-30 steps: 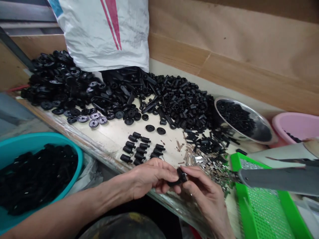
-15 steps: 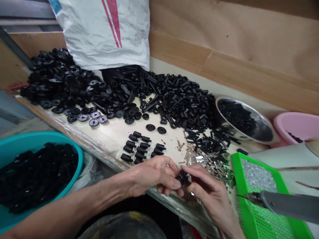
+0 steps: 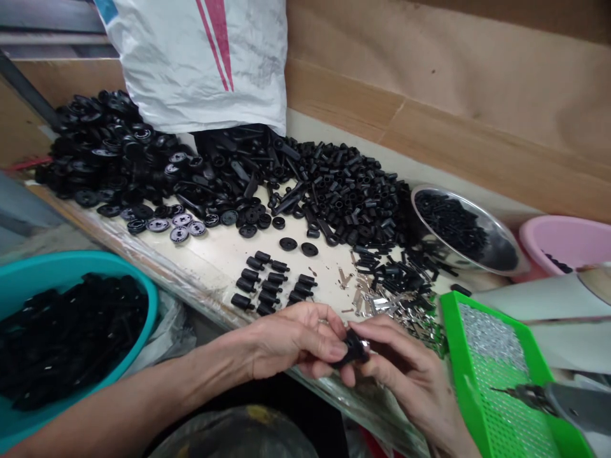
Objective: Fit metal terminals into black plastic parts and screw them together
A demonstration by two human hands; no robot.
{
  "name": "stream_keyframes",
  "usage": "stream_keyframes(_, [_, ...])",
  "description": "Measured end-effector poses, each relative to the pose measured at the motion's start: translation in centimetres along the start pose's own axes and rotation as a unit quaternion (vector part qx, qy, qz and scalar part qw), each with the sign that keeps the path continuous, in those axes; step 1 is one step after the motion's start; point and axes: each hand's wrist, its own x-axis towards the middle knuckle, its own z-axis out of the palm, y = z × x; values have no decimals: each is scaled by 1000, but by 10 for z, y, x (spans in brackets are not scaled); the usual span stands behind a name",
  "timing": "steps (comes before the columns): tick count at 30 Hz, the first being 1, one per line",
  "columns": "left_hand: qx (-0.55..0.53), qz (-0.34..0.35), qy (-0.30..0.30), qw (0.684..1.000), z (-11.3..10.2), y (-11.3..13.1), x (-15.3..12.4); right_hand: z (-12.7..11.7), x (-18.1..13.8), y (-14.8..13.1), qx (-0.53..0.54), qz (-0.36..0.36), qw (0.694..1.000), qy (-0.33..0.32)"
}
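Note:
Just over the table's front edge, my left hand [image 3: 300, 338] pinches a small black plastic part [image 3: 352, 348] between thumb and fingers. My right hand [image 3: 407, 369] closes its thumb and forefinger on the part's right end, where a shiny metal bit [image 3: 365, 345] shows. The fingers cover much of the part. Behind my left hand, several black cylinders with thin ends [image 3: 270, 286] lie in short rows. Loose flat metal strips [image 3: 382, 304] are scattered beyond my right hand.
A heap of black caps, levers and sleeves [image 3: 353, 191] fills the back under a white sack [image 3: 205, 70]. At right are a steel bowl [image 3: 506, 257], a pink basin [image 3: 568, 232], a green tray [image 3: 451, 331] of small metal pieces and an electric screwdriver [image 3: 568, 401]. A teal tub [image 3: 151, 299] stands left.
The black part has turned between my fingers, and a shiny end now faces right. The screwdriver has shifted to the right over the green tray.

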Motion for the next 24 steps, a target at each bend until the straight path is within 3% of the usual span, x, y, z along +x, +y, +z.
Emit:
stream_keyframes(5, [136, 121, 120, 976, 12, -4, -3, -4, 4, -6, -36, 20, 999, -2])
stream_keyframes(7, [126, 117, 89, 981, 12, -6, -3, -5, 4, -7, -31, 7, 999, -16])
stream_keyframes(11, [-4, 70, -28, 997, 4, -10, -1, -8, 2, -5, -4, -35, 999, -33])
stream_keyframes(13, [-23, 65, -34, 997, 2, -11, 0, -9, 2, -5, -9, -40, 999, -33])
stream_keyframes(18, [72, 111, 116, 984, 10, -12, -1, -7, 7, -8, -78, -7, 997, -7])
stream_keyframes(24, [133, 152, 189, 961, 11, -15, -3, -1, 10, -8, -91, 5, 995, 34])
